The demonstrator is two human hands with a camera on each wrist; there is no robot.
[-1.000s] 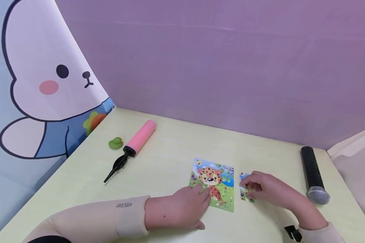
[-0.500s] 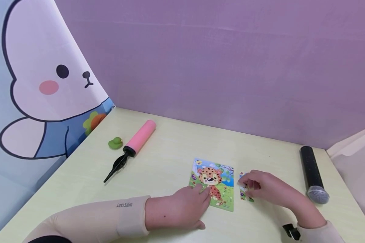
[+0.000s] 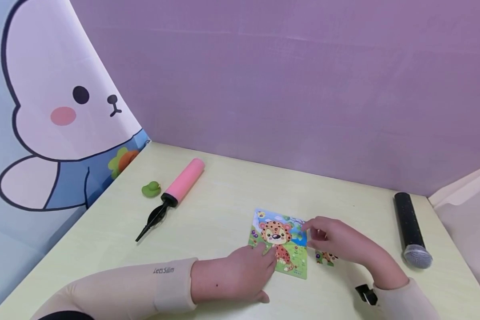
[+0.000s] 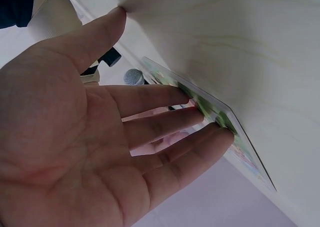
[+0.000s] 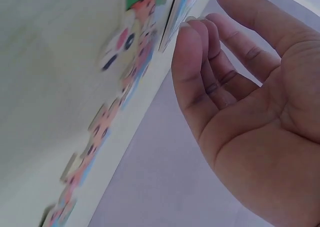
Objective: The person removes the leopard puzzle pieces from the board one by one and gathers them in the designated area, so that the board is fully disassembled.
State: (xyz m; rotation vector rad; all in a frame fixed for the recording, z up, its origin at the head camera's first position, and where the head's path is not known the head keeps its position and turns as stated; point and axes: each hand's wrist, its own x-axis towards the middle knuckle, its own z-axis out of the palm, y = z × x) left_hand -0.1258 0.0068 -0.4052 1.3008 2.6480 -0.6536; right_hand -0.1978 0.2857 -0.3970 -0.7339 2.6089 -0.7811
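a: what's laid out over there?

b: a purple backdrop (image 3: 284, 98) behind it all, then the pale tabletop (image 3: 224, 200). a pink pump (image 3: 178, 190) lies off to the left and a black microphone (image 3: 410, 229) far right, both untouched.

a: and the hands?

b: the left hand (image 3: 246, 274) reaches out with its fingers nearly straight, tips on the lower left of the picture board (image 3: 278, 231). the right hand (image 3: 338, 239) is at the upper right edge, fingers bent, thumb standing off from them. i see nothing between them, and i can't tell if it touches.

a: so the board is between them?

b: yes, flat on the tabletop, leopard cub facing up. smaller again, there's a green duck (image 3: 151, 190) beside the pump. smallest are the loose cut pieces (image 3: 325, 258), in a row just right of the board, partly hidden by the right hand.

a: which step is this?

b: my guess, steadying the board while the right hand tends its edge. next probably calls for light left-hand pressure and a small, careful right-hand touch, without knocking that row.
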